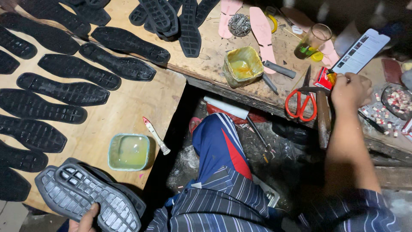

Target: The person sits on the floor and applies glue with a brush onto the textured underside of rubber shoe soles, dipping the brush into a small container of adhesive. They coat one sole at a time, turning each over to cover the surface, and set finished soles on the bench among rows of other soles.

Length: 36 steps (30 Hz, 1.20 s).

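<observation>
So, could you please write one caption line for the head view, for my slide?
Left hand grips stacked grey shoe soles beside a glue tub; right hand rests near red scissors.

Stack of rubber soles (88,195) under the left hand (84,220): matt dark grey, deep ribbed tread, dusty on the ridges. Loose black soles (64,92) on the board: same matt rubber, fine-patterned. Board (128,107) is pale raw plywood, unfinished, scuffed. Workbench (210,56) is rougher wood, stained and glue-spotted. Square tub (128,151): translucent greenish plastic, wet sheen inside. Glue pot (242,66): crusted yellow, glossy in the middle. Small brush (156,135): painted wooden handle, chipped. Scissors (301,101): shiny orange plastic grips, dull metal blades. Hammer (322,118): worn wooden shaft, dark metal head. Pink insoles (262,32): matt, smooth. Glass tumbler (313,41): clear, glossy. Right hand (349,90) touches a small glossy red box (324,78).
</observation>
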Motion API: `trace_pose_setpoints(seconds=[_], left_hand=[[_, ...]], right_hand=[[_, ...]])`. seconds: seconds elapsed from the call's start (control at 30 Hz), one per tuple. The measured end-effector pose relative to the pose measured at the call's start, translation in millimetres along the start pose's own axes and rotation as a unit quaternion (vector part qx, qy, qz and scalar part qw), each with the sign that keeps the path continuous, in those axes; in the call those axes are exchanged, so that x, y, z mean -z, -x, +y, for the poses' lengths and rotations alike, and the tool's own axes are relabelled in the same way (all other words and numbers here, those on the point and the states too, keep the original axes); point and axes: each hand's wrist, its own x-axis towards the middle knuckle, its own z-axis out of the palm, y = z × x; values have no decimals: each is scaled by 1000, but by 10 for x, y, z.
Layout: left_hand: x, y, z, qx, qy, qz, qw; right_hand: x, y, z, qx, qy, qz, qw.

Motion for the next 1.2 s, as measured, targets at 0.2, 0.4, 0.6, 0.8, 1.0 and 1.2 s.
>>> trace_pose_setpoints(seconds=[0.2,0.4,0.6,0.8,1.0,1.2], left_hand=[[61,-59,-18,-8,-15,-7,1000],[-13,29,-17,-8,3,25,1000],[28,-18,-20,-13,-3,-1,1000],[30,-1,-46,-10,-8,20,1000],[39,0,-30,12,-5,28,1000],[77,-54,-78,-4,-15,3,1000]], right_hand=[[-58,-3,142,77,-35,14,996],[-34,76,138,11,-151,-40,988],[49,76,226,75,29,91,993],[64,83,319,104,39,49,993],[-4,139,301,148,-5,6,989],[-22,169,280,187,-110,-22,976]])
